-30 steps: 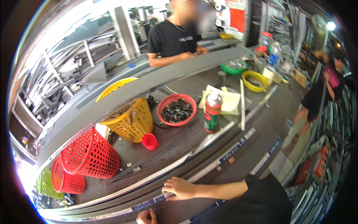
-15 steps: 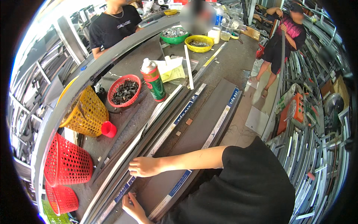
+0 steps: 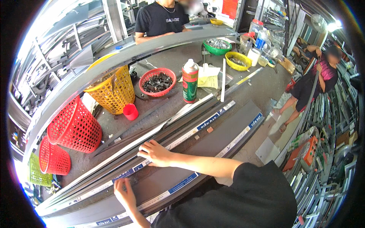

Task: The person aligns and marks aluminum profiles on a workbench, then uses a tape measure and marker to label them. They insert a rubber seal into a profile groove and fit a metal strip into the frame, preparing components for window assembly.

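Observation:
A long dark metal profile (image 3: 184, 137) with a white-and-blue film strip lies slantwise across the workbench, beside several other long profiles. Over it rests my right hand (image 3: 156, 154), fingers bent round its upper edge; the thumb is mostly hidden. Nearer to me, my left hand (image 3: 124, 193) is at the same profile's near side, its bent fingers apart and their tips by the blue label. Whether those tips touch the film I cannot tell. A wide grey profile (image 3: 232, 127) with a similar film strip lies closest to my body, under my right forearm.
Behind the profiles stand a green-and-red spray can (image 3: 190, 83), a red basket (image 3: 167, 92) of small black parts, a red cup (image 3: 130, 112) and a yellow basket (image 3: 118, 97). A curved grey profile (image 3: 167, 41) arches beyond. One person (image 3: 157, 19) is across the bench, another (image 3: 304, 87) at right.
The view has shifted, so the bench items appear further right. My right hand's fingers have loosened from a tighter fist. Both hands stay by the same labelled profile.

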Demonstrator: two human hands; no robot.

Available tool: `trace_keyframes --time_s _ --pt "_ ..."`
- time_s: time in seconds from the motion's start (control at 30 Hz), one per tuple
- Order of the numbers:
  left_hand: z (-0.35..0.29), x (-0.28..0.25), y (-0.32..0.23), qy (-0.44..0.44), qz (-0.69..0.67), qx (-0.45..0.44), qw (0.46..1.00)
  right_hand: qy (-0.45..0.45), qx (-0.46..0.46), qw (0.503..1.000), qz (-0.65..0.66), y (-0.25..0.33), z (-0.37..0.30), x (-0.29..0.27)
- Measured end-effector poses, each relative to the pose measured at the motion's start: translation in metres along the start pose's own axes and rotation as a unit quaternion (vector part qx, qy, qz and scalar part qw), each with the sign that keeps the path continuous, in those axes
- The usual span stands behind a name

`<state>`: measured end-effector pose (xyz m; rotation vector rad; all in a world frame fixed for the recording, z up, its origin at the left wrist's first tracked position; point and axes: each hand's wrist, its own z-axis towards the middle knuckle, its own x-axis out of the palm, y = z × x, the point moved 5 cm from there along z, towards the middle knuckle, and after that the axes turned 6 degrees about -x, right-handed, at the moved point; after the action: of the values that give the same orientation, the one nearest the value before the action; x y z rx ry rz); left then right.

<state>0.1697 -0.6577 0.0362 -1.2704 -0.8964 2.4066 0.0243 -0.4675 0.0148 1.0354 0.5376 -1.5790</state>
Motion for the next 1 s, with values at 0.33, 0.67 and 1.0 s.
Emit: trace_keyframes --time_s 0.33,0.67,1.0 --pt "0.050 -0.137 0.305 -0.178 0.365 -0.378 0.832 0.002 0.009 0.995 0.104 -0.009 0.002 -0.006" --pt "0.135 -0.095 0.240 -0.278 0.266 -0.199 0.901 -0.121 0.216 0.932 0.263 -0.065 0.009 -0.043" --pt "0.120 0.031 -0.011 0.091 0.026 0.136 0.986 0.013 0.201 0.976 0.077 -0.142 -0.020 -0.099"
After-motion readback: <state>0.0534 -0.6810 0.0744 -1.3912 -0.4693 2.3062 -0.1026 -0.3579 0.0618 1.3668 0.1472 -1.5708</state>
